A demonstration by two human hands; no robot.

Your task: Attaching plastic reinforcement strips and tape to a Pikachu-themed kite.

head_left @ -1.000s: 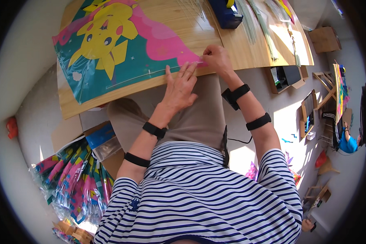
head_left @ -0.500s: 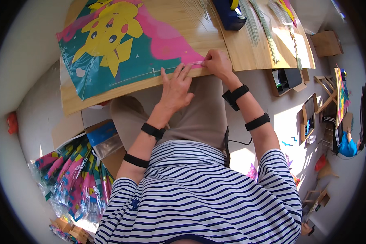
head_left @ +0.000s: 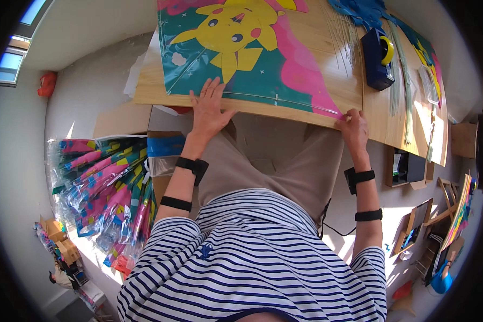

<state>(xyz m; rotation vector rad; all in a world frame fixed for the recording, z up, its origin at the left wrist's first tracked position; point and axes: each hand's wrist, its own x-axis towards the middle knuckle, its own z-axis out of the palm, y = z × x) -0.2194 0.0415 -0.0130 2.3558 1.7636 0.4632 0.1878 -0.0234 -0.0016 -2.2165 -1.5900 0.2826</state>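
Observation:
A large kite sheet (head_left: pixel 252 59), teal and pink with a yellow cartoon figure, lies flat on the wooden table (head_left: pixel 359 102). My left hand (head_left: pixel 208 110) presses flat on the sheet's near edge, fingers spread. My right hand (head_left: pixel 354 129) pinches the sheet's pink corner at the table's front edge. A thin rod runs along the sheet's near edge between my two hands. Both wrists carry black bands.
A blue tape dispenser (head_left: pixel 378 59) with a yellow roll stands at the table's right, beside thin sticks (head_left: pixel 400 80). A stack of wrapped colourful kites (head_left: pixel 107 188) lies on the floor at my left, over cardboard boxes. Frames and boxes (head_left: pixel 413 214) sit on the floor at right.
My hands have moved apart along the sheet's near edge: the left slid to the left, the right stayed on the pink corner. The view has shifted, so the table appears closer.

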